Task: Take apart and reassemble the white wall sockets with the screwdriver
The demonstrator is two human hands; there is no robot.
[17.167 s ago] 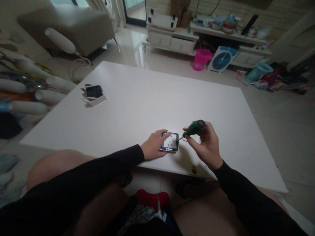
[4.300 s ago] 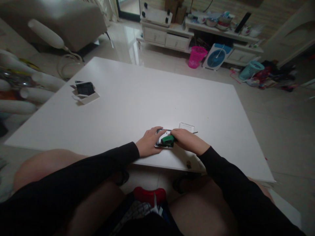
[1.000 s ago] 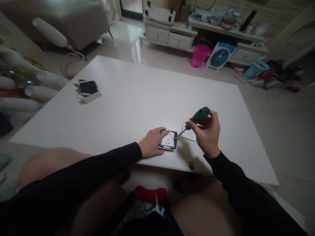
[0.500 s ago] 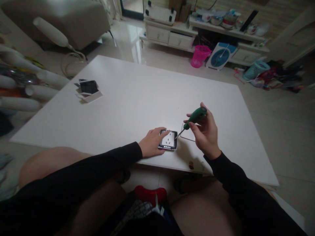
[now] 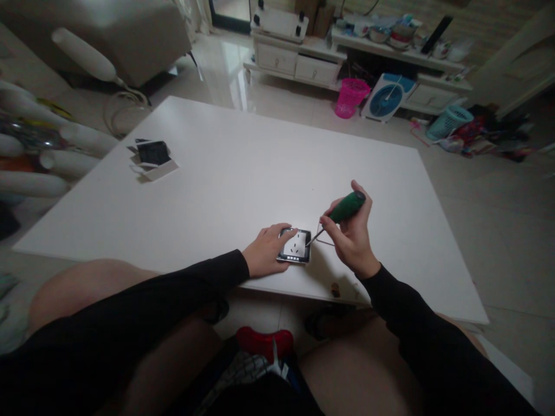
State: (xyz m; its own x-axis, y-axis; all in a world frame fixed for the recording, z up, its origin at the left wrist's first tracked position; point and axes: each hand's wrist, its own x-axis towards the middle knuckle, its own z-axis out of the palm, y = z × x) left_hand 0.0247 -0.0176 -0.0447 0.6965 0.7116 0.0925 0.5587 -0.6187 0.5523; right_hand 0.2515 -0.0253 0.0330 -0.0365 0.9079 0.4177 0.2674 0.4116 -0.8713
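My left hand (image 5: 265, 252) grips the square black-and-white plastic socket (image 5: 296, 245); right of it, my right hand (image 5: 353, 240) holds the green-handled metal screwdriver (image 5: 347, 207) — I'd stand it straighter.

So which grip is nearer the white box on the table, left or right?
Left: the left grip holds the socket, right of the white box and closer to the camera. The right grip, around the screwdriver, is farther right.

The screwdriver (image 5: 347, 208) is green, with a dark butt and grey shaft. The socket (image 5: 299, 242) has a white face, dark slots and black edging. The table (image 5: 243, 167) is white, the sleeves (image 5: 208, 276) black, the bin (image 5: 350, 99) pink, the basket (image 5: 451, 122) pale teal, the fan (image 5: 387, 98) blue and white.
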